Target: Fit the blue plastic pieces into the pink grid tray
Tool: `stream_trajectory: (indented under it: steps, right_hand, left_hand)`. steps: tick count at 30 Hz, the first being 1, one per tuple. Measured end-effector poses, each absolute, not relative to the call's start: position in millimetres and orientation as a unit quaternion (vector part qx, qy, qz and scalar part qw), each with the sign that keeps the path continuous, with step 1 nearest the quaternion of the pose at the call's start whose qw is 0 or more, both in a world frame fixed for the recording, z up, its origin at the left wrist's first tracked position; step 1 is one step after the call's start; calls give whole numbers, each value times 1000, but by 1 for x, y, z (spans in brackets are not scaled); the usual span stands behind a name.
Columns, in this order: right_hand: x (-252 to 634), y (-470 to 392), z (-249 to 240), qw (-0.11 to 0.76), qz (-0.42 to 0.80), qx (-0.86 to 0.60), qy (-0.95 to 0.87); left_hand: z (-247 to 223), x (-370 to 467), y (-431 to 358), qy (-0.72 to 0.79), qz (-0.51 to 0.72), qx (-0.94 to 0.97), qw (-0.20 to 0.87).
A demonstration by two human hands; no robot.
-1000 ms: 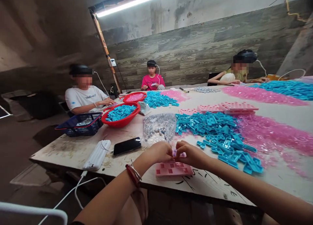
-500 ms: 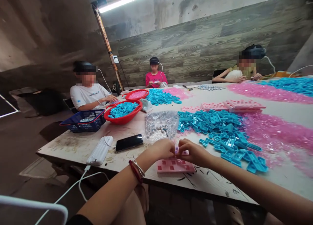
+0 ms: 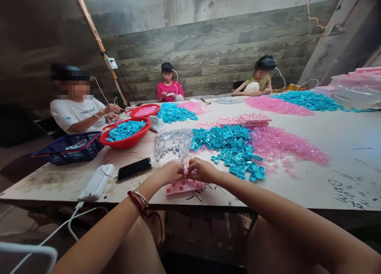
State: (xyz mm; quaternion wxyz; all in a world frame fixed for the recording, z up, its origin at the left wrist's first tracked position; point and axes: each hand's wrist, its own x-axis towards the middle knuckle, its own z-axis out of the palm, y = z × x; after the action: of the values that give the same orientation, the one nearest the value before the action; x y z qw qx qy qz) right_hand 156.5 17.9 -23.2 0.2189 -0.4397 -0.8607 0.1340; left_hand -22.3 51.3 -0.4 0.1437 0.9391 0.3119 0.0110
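My left hand [image 3: 175,172] and my right hand [image 3: 203,170] meet fingertip to fingertip, both closed in a pinch. A small pinkish see-through plastic piece shows between them; its exact shape is hidden by the fingers. Right below lies a pink tray [image 3: 178,189] with square hollows, near the table's front edge, its far part covered by my hands. Just beyond my fingers is a clear plastic bag [image 3: 172,143] of small silvery parts. A pile of blue plastic pieces [image 3: 229,143] lies to the right of the bag.
Pink clear pieces [image 3: 282,147] are heaped right of the blue pile, with stacked pink trays [image 3: 256,119] behind. On the left are a phone [image 3: 134,169], a cabled white power bank [image 3: 97,182], a red basket [image 3: 127,141] and a blue basket [image 3: 68,153]. Three people sit around the table.
My view has swung to the right, so the table's contents appear further left. Both hands stay pinched together over the pink tray. The person at left has raised a hand.
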Motion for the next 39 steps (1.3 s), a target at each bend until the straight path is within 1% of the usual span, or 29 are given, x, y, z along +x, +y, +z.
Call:
stream_trajectory:
  steps: [5, 9, 16, 19, 24, 31, 35, 39]
  right_hand:
    - [158, 23, -22, 215, 176, -420, -864]
    - [159, 25, -24, 219, 168, -423, -863]
    - [161, 22, -15, 160, 148, -422, -880]
    - [163, 18, -14, 176, 129, -426, -878]
    - [160, 13, -13, 186, 112, -426, -878]
    - [147, 25, -20, 220, 148, -469, -842]
    - [143, 26, -16, 194, 161, -499, -829]
    - [138, 19, -9, 163, 166, -559, -796]
  left_hand:
    - [5, -20, 50, 331, -5, 936, 120]
    - [5, -17, 56, 345, -26, 930, 124]
    - [10, -8, 54, 400, -71, 905, 125]
    - [10, -9, 51, 388, -47, 913, 116]
    - [6, -15, 50, 399, -22, 907, 137]
    - [10, -10, 53, 429, -51, 890, 149]
    - [12, -10, 54, 440, -48, 880, 172]
    - [17, -12, 48, 457, -43, 867, 194]
